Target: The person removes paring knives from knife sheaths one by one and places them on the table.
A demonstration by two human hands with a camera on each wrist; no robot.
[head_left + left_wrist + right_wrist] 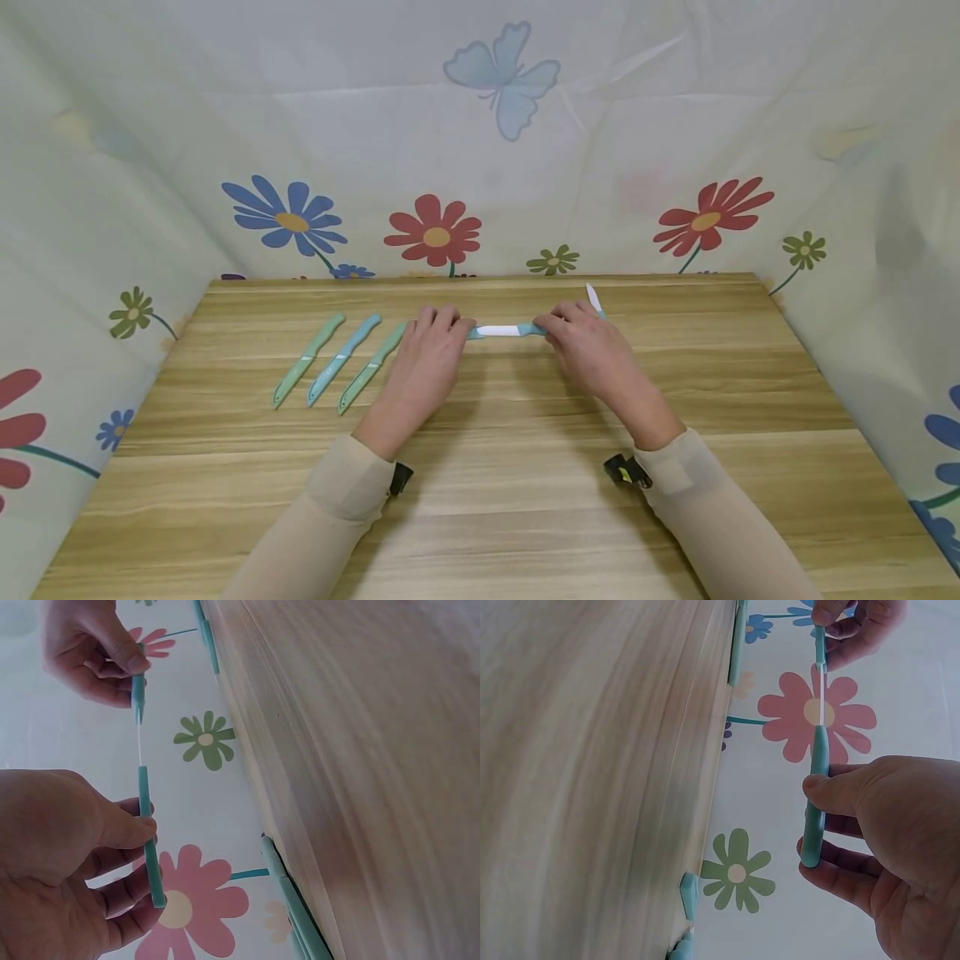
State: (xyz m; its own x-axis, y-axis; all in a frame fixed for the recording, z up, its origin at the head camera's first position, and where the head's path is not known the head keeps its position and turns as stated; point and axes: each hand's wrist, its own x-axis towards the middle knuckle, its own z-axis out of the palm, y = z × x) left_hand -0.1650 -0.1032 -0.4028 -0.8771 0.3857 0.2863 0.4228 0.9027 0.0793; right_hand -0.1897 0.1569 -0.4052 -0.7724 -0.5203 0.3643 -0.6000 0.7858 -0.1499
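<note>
My right hand [591, 346] pinches the blue handle [817, 799] of a small paring knife whose white blade [498, 331] shows bare in the middle. My left hand [427, 354] grips a blue blade sheath [152, 859] between thumb and fingers. Sheath and handle lie in one line above the table, with the blade's tip end at the sheath's mouth; how far it sits inside cannot be told. Just behind the right hand lies another knife [592, 296], its white blade uncovered and its handle mostly hidden by that hand.
Left of the left hand lie sheathed knives in a slanting row: a green knife [309, 360], a blue knife [344, 360] and another green knife [371, 369], partly covered by the hand. The wooden table [510, 500] ends at a flowered curtain [360, 150].
</note>
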